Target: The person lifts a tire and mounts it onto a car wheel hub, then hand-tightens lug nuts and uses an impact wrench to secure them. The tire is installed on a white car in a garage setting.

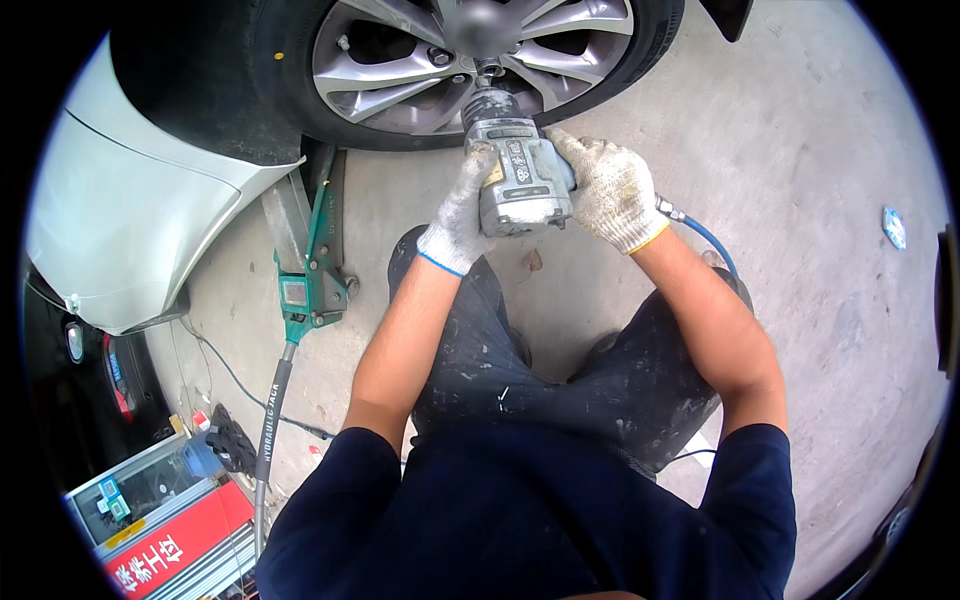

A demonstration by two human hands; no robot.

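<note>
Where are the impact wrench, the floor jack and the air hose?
Impact wrench [522, 180], head view: its grey body, between the gloved hands.
Floor jack [312, 270], head view: its green frame under the car.
Air hose [712, 240], head view: blue stretch behind the right wrist.

A chunky grey metal pneumatic impact wrench [522, 178] sits clasped between the left hand [462, 215] and the right hand [610, 190], both in white knitted work gloves. Its scuffed body points away from the person, its dark socket nose [488, 75] reaching ahead of the hands and pressed against the hub of a silver alloy car wheel [470, 55] with a black tyre. A blue air hose [712, 238] leaves the tool's rear just behind the right hand, curving back over the right forearm.
</note>
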